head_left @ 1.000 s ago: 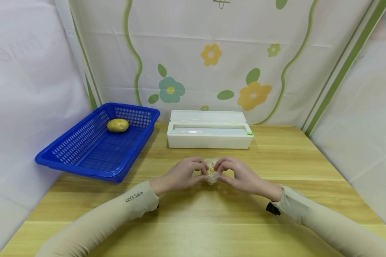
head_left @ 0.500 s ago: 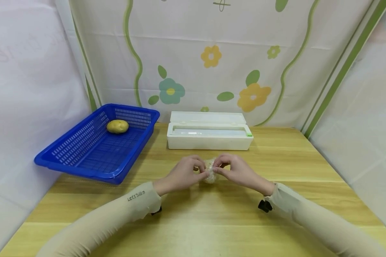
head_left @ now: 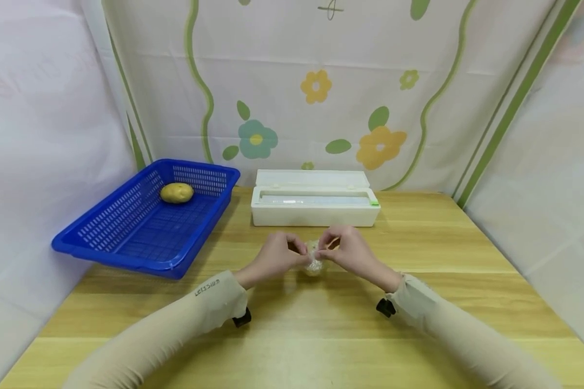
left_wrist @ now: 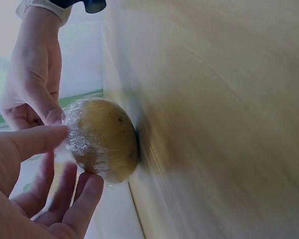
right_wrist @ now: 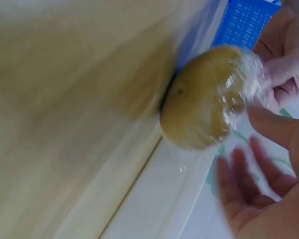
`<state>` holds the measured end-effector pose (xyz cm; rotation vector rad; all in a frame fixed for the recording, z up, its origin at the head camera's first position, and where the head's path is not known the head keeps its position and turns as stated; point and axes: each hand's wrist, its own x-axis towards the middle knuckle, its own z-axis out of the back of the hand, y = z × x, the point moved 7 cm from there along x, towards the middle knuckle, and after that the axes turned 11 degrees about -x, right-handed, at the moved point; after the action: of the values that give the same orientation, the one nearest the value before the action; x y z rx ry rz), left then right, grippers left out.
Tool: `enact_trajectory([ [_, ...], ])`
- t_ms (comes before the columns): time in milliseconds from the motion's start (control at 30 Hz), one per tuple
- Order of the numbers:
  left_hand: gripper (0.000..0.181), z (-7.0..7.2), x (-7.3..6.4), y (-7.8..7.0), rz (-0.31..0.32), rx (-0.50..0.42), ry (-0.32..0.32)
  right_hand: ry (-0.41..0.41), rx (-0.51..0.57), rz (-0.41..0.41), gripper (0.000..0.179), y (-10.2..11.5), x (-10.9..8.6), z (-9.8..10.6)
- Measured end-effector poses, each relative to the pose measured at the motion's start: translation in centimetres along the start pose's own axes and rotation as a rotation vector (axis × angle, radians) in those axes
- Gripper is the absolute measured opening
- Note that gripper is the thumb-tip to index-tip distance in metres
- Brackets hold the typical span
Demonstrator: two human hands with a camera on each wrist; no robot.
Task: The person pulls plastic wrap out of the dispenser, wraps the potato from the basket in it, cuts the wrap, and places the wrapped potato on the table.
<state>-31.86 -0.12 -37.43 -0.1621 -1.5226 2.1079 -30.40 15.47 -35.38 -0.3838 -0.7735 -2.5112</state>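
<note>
A potato (left_wrist: 112, 142) covered in clear plastic wrap (right_wrist: 234, 104) rests on the wooden table between both hands. The wrap is bunched and wrinkled on its upper side. My left hand (head_left: 274, 255) holds the wrapped potato, its thumb on the gathered wrap and a fingertip against the potato's side in the left wrist view. From the other side, my right hand (head_left: 352, 253) pinches at the bunched wrap with thumb and forefinger. Its other fingers (right_wrist: 239, 172) are loosely bent off the potato, blurred in the right wrist view.
A blue plastic basket (head_left: 194, 237) stands at the left, with an unwrapped potato (head_left: 177, 193) inside. Behind the hands is a white plastic-wrap dispenser box (head_left: 316, 216), its lid raised and a roll inside. Patterned cloth (head_left: 282, 81) hangs along the table's back edge.
Both hands have kept working at the wrap, the fingers shifting over the top of the potato. The right forearm has drawn inward to the left. Basket and dispenser box stay put.
</note>
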Motion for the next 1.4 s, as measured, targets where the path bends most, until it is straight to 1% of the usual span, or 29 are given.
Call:
enact_trajectory([
  [67, 0.023, 0.0, -0.1, 0.4, 0.04, -0.017, -0.006, 0.031, -0.018, -0.085, 0.041, -0.7, 0.0, -0.2],
  [133, 0.037, -0.1, -0.1, 0.7, 0.066, -0.007, 0.001, 0.088, -0.041, -0.155, 0.06, -1.5, -0.1, -0.6],
  [167, 0.043, -0.2, -0.1, 0.8, 0.073, 0.002, 0.011, 0.12, -0.04, -0.183, 0.066, -1.8, -0.2, -0.9],
  [233, 0.051, -0.4, 0.0, 1.0, 0.074, 0.013, 0.045, 0.165, -0.025, -0.22, 0.071, -2.3, -0.6, -1.3],
  [300, 0.054, -0.6, 0.1, 1.2, 0.07, 0.014, 0.082, 0.175, 0.011, -0.231, 0.07, -2.5, -0.8, -1.5],
  [400, 0.052, -0.6, 0.3, 1.3, 0.052, 0.021, 0.115, 0.144, 0.074, -0.228, 0.063, -2.6, -0.9, -1.5],
  [500, 0.047, -0.3, 0.6, 1.6, 0.048, 0.035, 0.111, 0.112, 0.097, -0.201, 0.053, -2.3, -0.9, -1.4],
  [600, 0.043, -0.1, 0.9, 1.9, 0.052, 0.036, 0.096, 0.096, 0.057, -0.163, 0.045, -1.9, -0.8, -1.1],
  [700, 0.041, 0.0, 1.2, 1.9, 0.059, 0.022, 0.094, 0.091, -0.006, -0.116, 0.043, -1.6, -0.6, -0.7],
  [833, 0.039, 0.3, 1.4, 1.7, 0.086, -0.006, 0.091, 0.096, -0.029, -0.042, 0.038, -1.3, -0.3, -0.5],
  [933, 0.037, 0.5, 1.6, 1.9, 0.112, -0.006, 0.078, 0.104, -0.033, -0.005, 0.033, -1.3, -0.1, -0.4],
  [1000, 0.035, 0.5, 1.7, 2.0, 0.111, 0.004, 0.067, 0.109, -0.042, 0.005, 0.032, -1.4, -0.1, -0.4],
  [1167, 0.029, 0.4, 1.7, 1.8, 0.094, 0.038, 0.031, 0.116, -0.038, -0.007, 0.032, -1.8, -0.3, -0.3],
  [1400, 0.024, 0.3, 1.8, 2.0, 0.121, 0.005, 0.007, 0.113, -0.017, -0.005, 0.03, -2.2, -0.3, -0.3],
])
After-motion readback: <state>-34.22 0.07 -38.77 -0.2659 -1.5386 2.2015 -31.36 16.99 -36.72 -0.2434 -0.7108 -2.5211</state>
